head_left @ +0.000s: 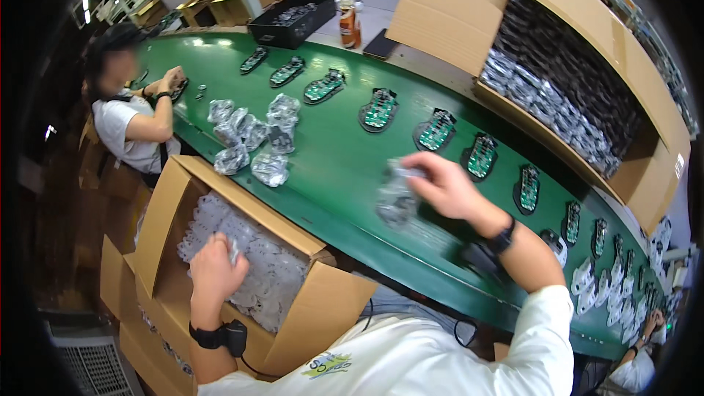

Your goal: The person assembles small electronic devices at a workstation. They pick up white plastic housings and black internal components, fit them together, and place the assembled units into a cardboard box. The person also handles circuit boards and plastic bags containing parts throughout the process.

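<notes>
My right hand (451, 191) is over the green work surface, its fingers closed on a part in a clear plastic bag (397, 199), blurred by motion. My left hand (214, 273) is closed above an open cardboard box of whitish plastic parts (246, 253). A bit of something pale shows between its thumb and fingers, too small to make out. Further left on the green surface lies a loose cluster of bagged parts (253, 132). Beyond my right hand runs a curved row of dark shells with green circuit boards, one (437, 130) just past my fingers.
A large cardboard box (506, 106) holding many bagged parts stands at the back right. Behind the row are a black bin (292, 20) and an orange-labelled bottle (347, 23). White shells (584, 286) lie at right. A co-worker (132, 106) handles a part at far left.
</notes>
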A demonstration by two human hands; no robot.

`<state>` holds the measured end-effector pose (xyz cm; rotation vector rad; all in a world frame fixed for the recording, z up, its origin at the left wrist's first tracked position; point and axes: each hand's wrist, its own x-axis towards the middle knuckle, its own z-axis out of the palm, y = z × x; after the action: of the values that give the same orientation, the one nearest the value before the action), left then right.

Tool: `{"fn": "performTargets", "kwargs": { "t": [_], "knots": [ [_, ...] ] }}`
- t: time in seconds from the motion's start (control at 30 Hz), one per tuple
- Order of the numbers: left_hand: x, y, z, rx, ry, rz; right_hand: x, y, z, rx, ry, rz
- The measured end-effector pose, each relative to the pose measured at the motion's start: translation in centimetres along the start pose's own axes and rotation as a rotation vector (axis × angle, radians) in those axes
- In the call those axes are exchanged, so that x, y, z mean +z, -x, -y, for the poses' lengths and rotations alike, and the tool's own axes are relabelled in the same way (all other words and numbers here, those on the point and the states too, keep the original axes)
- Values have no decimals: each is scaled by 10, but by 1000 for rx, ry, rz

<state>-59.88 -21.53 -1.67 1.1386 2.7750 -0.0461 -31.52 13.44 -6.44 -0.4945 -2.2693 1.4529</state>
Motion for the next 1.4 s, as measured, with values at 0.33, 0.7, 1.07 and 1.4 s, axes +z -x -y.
{"fn": "performTargets", "kwargs": {
  "t": [0.33, 0.7, 1.07, 1.4],
  "knots": [
    [-31, -11, -64, 634, 427, -158, 57, -51, 16, -379, 447, -107],
    [41, -172, -172, 947, -121, -260, -277, -11, 27, -8, 1506, -653],
    [64, -226, -142, 725, 38, -572, -468, -84, 7, -278, 1781, -516],
    [59, -225, -144, 699, 94, -541, -448, -141, 1, 184, 1739, -312]
  ]
}}
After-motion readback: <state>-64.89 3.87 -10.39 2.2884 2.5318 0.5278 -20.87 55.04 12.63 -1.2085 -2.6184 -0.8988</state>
